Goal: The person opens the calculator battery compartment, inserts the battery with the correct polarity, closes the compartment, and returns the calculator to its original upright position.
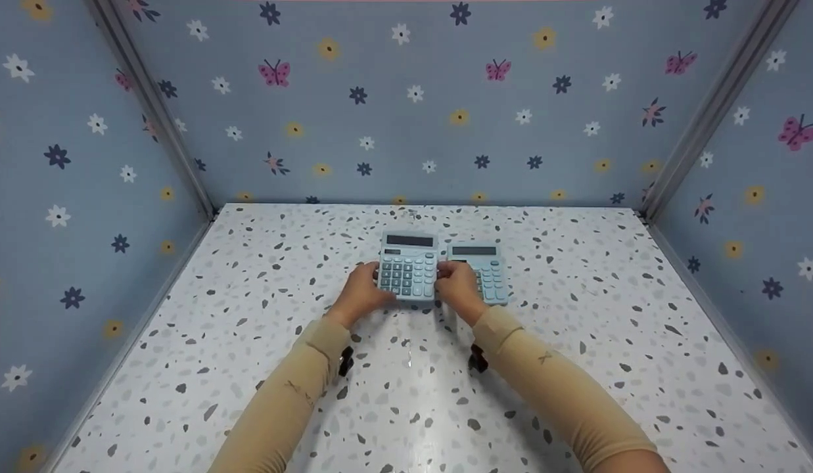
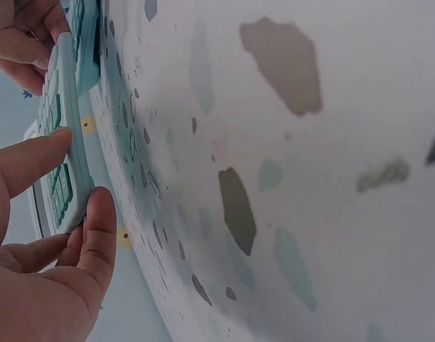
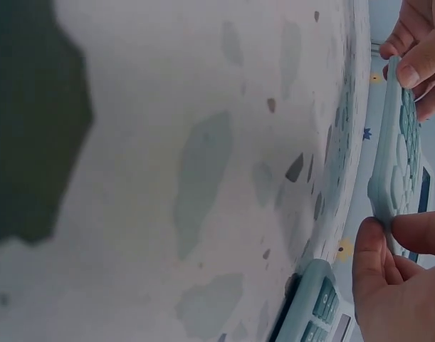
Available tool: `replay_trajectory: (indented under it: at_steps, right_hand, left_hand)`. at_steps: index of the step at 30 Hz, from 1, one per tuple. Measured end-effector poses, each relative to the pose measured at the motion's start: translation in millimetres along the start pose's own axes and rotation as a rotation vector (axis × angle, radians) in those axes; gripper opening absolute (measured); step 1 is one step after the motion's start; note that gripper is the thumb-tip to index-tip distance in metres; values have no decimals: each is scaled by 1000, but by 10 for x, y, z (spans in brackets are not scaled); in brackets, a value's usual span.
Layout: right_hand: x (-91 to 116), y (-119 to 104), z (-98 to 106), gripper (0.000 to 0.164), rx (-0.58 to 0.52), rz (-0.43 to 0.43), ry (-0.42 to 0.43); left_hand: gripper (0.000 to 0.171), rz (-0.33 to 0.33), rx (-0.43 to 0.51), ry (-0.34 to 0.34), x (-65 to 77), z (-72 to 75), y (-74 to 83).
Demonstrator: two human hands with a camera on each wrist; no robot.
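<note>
A light blue calculator [image 1: 409,266] is held up off the table between both hands, its keys and dark display facing up toward the head camera. My left hand [image 1: 363,292] pinches its left edge, thumb on the key side and fingers beneath, as the left wrist view shows. The right hand [image 1: 459,288] pinches the right edge between thumb and fingers. A second light blue calculator [image 1: 495,279] lies on the table just to the right, partly covered by the right hand in the head view. In the right wrist view, the held calculator [image 3: 389,153] is clearly apart from the tabletop.
The white table [image 1: 248,263] has grey speckles. Blue panels with flowers and butterflies enclose it: a back wall [image 1: 432,79], a left wall [image 1: 64,190] and a right wall [image 1: 735,197], joined by metal corner posts.
</note>
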State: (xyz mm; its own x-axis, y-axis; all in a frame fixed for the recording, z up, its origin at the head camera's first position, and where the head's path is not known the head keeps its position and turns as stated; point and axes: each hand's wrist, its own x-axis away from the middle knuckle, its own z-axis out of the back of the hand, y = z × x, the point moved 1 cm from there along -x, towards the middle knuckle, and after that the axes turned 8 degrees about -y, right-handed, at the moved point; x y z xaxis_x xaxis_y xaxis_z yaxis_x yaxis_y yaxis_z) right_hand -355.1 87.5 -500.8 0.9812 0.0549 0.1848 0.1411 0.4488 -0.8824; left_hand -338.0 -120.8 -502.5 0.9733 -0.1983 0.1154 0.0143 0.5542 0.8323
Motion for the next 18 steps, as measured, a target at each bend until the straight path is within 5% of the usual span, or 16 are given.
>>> replay_trajectory:
  at_steps: [18]
  right_hand:
    - [-61,15,-111,52,132,8,-63]
  left_hand:
    - [68,45,14,-58,-119,26,-91]
